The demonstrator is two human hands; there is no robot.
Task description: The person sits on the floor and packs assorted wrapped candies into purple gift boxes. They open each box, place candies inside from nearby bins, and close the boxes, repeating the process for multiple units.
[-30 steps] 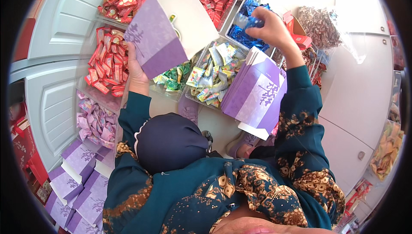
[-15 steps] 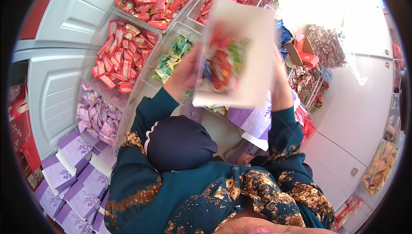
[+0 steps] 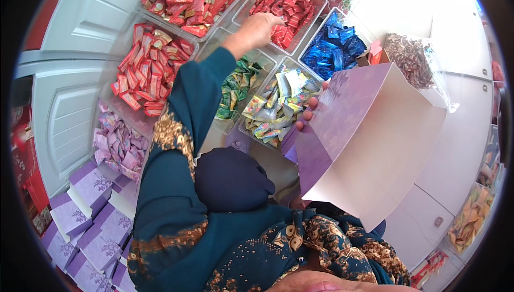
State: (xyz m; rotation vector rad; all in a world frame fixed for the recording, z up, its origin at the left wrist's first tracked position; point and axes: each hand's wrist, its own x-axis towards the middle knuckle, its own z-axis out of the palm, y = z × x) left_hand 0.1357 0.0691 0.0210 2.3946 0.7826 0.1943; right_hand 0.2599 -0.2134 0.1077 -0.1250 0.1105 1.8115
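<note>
My left hand (image 3: 259, 31) reaches over a clear bin (image 3: 293, 52) of small red wrapped candies (image 3: 289, 6). Its fingers curl together at the candies' near edge, and what they hold, if anything, is hidden. On the right, my right hand (image 3: 307, 114) grips an open purple carton (image 3: 350, 114) with a white inside; fingertips show along its left side while the rest of the hand is behind it. The carton is tilted, its mouth toward the lower right. Its contents are out of sight.
Around the hands stand bins of red packets (image 3: 199, 2), red sticks (image 3: 151, 67), green packets (image 3: 240, 85), yellow-and-white packets (image 3: 281, 102) and blue packets (image 3: 333, 48). Lilac packets (image 3: 122, 144) and purple cartons (image 3: 101, 238) are at left. A clear bag of brown pieces (image 3: 409, 59) lies at right.
Both hands held the carton up in the middle, with colourful packets inside. Now my left hand has let go and moved to the red candies; the carton has shifted right and tilted.
</note>
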